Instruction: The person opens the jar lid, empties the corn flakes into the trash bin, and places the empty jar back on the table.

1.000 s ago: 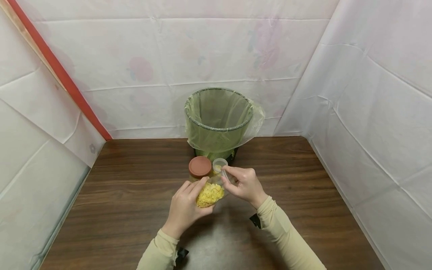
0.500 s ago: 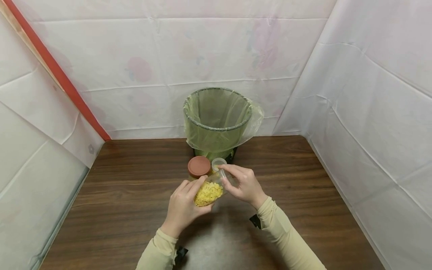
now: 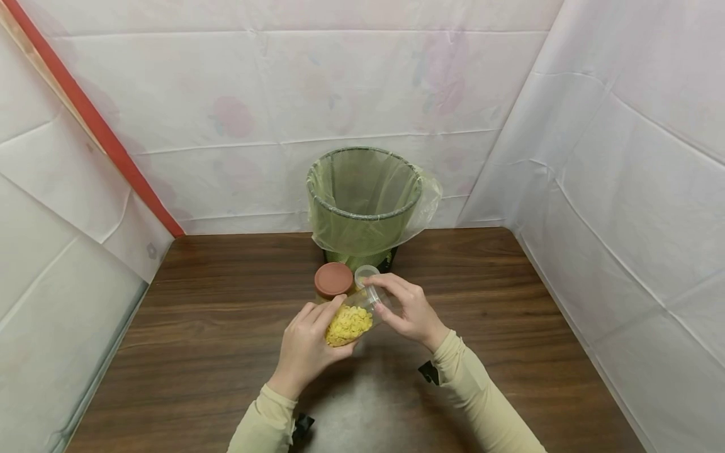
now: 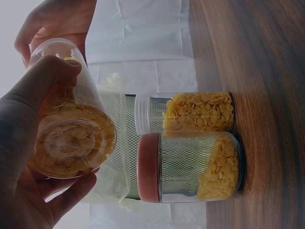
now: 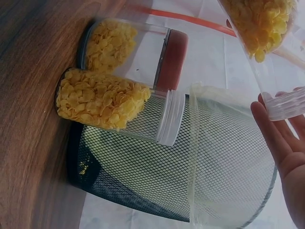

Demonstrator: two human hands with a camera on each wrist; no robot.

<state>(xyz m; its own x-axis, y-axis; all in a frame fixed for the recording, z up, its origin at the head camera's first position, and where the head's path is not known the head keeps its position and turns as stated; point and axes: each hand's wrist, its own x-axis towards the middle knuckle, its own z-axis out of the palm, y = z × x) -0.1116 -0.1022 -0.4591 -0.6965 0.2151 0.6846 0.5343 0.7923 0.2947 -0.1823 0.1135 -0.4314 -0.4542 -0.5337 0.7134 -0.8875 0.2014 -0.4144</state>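
In the head view my left hand (image 3: 308,340) grips a clear jar (image 3: 362,299) partly filled with yellow corn flakes (image 3: 348,325). The jar is tilted, its lidded end toward the right, held above the table. At that end my right hand (image 3: 409,308) holds the clear ribbed lid (image 5: 286,105) between thumb and fingers. The left wrist view shows the jar's round base (image 4: 74,145) toward the camera, with the left thumb (image 4: 52,76) along its side. Beyond the hands stand a jar with a reddish-brown lid (image 4: 148,167) and a slimmer jar with a clear lid (image 4: 143,113), both containing corn flakes.
Right behind the two standing jars is a dark mesh waste bin (image 5: 138,157), lined with a pale green bag (image 3: 368,236) folded over its rim. The dark wooden table (image 3: 215,314) is bounded by white sheeting (image 3: 617,189) at the back and sides.
The right hand's fingers have shifted slightly around the lid, and the jar has turned a little. The left hand keeps its grip. The standing jars and bin stay in place.
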